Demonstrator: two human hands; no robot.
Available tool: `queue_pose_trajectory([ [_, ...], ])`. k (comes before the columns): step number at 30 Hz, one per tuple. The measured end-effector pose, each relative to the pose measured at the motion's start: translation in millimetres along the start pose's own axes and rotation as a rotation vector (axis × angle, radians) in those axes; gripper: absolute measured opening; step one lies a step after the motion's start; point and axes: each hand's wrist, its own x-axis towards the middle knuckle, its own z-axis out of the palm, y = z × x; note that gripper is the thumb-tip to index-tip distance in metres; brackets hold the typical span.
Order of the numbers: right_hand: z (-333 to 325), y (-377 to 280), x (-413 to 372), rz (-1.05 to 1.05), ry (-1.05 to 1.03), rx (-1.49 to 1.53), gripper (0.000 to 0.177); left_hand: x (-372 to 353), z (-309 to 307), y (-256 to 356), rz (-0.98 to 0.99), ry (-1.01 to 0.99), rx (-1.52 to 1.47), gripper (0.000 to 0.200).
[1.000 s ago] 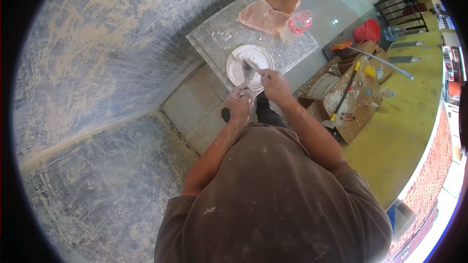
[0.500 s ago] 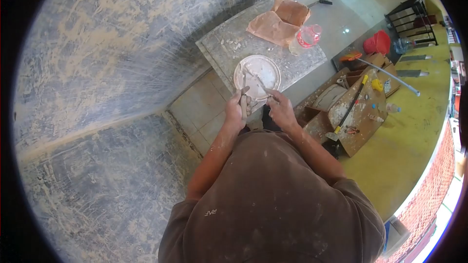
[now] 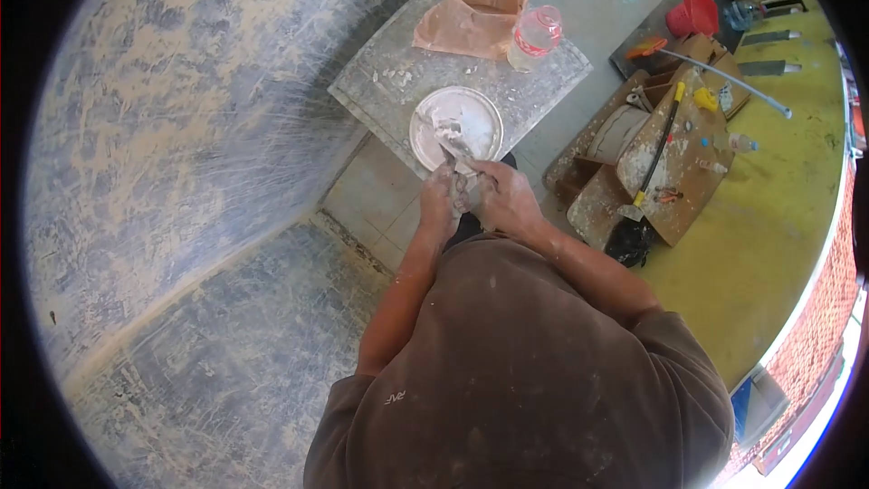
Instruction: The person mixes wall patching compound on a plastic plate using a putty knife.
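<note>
My left hand (image 3: 441, 200) is closed round the handle of a putty-smeared scraper (image 3: 447, 154), its dark blade pointing forward. Beside it, my right hand (image 3: 507, 198) grips a putty knife (image 3: 464, 153) that slants toward the left one. The two blades meet or overlap over a round white tub (image 3: 415, 139) with a pale rim. White putty (image 3: 477, 123) lies inside it. Both hands are dusted with white. The tub stands at the near edge of a grey, stained tabletop (image 3: 385, 107).
A torn brown paper bag (image 3: 466, 27) and a clear plastic bottle (image 3: 534, 39) with a red label stand on the tabletop. A patchy plastered wall (image 3: 181, 127) rises at left. On the right lie a splattered wooden cabinet (image 3: 670, 163), a long-handled scraper (image 3: 658, 147) and a red bucket (image 3: 694, 15).
My right hand has moved in closer to the left, and the two blades now come together over the tub. The view has shifted, so the table appears further left and higher.
</note>
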Motion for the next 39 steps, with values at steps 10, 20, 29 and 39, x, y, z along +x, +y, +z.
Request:
queue_pose_trajectory([
  [10, -23, 5, 42, -0.175, 0.026, -0.286, 0.030, -33, -25, 24, -0.037, 0.006, -0.106, 0.022],
  [20, -11, 15, 35, -0.225, 0.061, -0.439, 0.036, -42, -17, 37, -0.060, 0.023, -0.029, 0.022],
  [29, 0, 23, 30, -0.193, 0.038, -0.155, 0.029, -49, 22, 40, -0.235, 0.040, -0.172, 0.022],
  [39, 5, 33, -5, -0.065, -0.017, -0.058, 0.028, -17, 25, 13, -0.255, 0.031, -0.348, 0.020],
])
